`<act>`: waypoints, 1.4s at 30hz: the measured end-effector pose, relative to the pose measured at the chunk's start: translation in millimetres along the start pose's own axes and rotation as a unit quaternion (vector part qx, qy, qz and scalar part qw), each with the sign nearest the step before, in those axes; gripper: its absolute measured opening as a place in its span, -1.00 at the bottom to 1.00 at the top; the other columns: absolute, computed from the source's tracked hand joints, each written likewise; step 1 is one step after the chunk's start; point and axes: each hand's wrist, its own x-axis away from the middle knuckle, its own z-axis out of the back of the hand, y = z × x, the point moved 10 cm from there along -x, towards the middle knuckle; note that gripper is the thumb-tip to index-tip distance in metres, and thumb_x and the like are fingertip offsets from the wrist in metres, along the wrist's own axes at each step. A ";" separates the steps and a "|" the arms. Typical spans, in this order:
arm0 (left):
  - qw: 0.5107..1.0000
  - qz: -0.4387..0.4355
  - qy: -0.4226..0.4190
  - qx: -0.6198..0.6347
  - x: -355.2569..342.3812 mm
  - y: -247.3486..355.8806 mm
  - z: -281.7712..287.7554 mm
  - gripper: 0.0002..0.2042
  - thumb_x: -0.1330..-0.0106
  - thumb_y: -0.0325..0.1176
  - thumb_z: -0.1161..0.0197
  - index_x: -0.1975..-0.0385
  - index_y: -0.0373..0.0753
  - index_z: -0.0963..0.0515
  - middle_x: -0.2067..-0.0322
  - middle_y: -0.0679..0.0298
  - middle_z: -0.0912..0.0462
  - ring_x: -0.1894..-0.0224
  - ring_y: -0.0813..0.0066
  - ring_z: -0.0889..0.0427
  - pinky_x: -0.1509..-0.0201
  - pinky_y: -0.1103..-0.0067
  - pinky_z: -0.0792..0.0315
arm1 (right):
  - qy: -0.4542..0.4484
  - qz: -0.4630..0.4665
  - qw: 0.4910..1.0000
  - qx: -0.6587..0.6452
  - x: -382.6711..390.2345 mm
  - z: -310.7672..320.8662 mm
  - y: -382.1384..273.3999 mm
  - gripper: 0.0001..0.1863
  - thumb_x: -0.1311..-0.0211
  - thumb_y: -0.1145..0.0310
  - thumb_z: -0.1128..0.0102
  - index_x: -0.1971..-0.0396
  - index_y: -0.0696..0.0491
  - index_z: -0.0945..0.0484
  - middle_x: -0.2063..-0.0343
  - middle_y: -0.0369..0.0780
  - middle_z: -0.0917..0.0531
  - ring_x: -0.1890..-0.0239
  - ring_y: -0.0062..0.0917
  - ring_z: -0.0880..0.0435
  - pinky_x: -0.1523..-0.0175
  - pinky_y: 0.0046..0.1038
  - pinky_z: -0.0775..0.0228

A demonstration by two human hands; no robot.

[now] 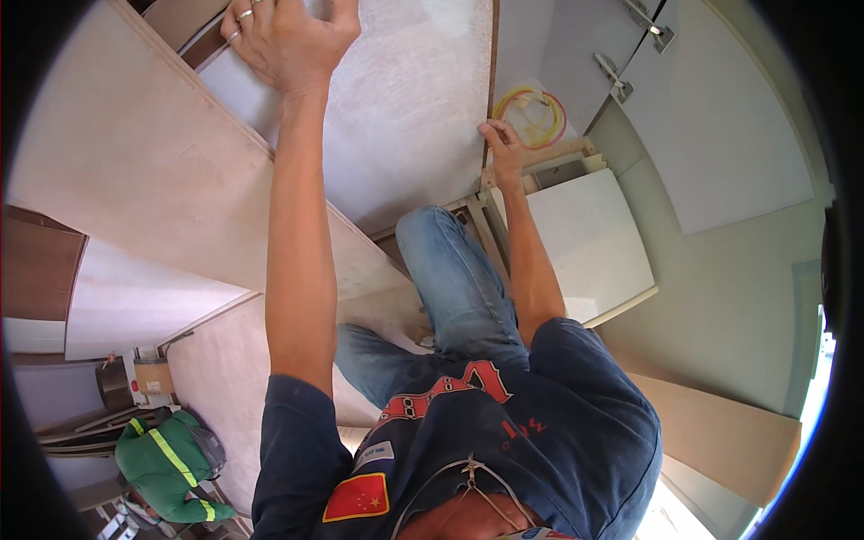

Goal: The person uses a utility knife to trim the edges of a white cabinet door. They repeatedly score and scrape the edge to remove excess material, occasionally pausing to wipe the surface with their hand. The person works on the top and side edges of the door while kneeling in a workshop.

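Note:
A large whitish panel (405,99) stands in front of me, with a thin dark edge along its right side. My left hand (292,40) wears rings and reaches up to the panel's upper left. Its fingers bend over the edge there, and the top of the picture cuts part of the hand off. Lower down, my right hand (504,148) grips the panel's right edge, thumb on the near face; the other fingers are partly hidden. My bent knee (432,225) is close to the panel's lower end.
A pale board (135,135) slants across the left. Coiled yellow and red tubing (558,117) hangs beyond my right hand, above a cream box-like unit (585,243). A hinged cabinet door (711,126) hangs open at upper right. Someone in green (166,459) bends over at lower left.

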 end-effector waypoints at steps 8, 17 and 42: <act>1.000 -0.002 -0.003 -0.019 -0.4 -2.9 4.2 -0.74 -0.10 -0.32 -0.26 0.18 -0.15 -0.64 0.24 0.15 -0.62 0.11 0.13 -0.56 -0.12 0.25 -0.34 | -0.047 0.014 0.999 0.010 0.9 -14.3 -24.9 -0.73 -0.30 0.28 -0.35 0.15 0.17 -0.70 0.37 -0.35 -0.66 0.29 -0.70 -0.56 0.10 -0.62 -0.41; 1.000 -0.003 -0.017 -0.026 -2.8 0.5 4.3 -0.73 -0.11 -0.32 -0.26 0.17 -0.15 -0.64 0.25 0.16 -0.62 0.10 0.14 -0.56 -0.12 0.26 -0.34 | -0.024 0.065 0.995 0.071 3.0 -19.6 -67.3 -0.75 -0.31 0.27 -0.32 0.20 0.16 -0.68 0.34 -0.25 -0.72 0.28 -0.61 -0.65 0.14 -0.55 -0.47; 0.999 0.047 0.000 0.027 0.4 -9.6 7.3 -0.72 -0.06 -0.33 -0.29 0.19 -0.15 -0.63 0.22 0.19 -0.62 0.06 0.17 -0.55 -0.16 0.26 -0.31 | -0.131 0.080 0.969 0.196 -20.4 -23.9 -88.3 -0.81 -0.32 0.34 -0.27 0.22 0.16 -0.64 0.45 -0.24 -0.71 0.40 -0.62 -0.65 0.22 -0.57 -0.48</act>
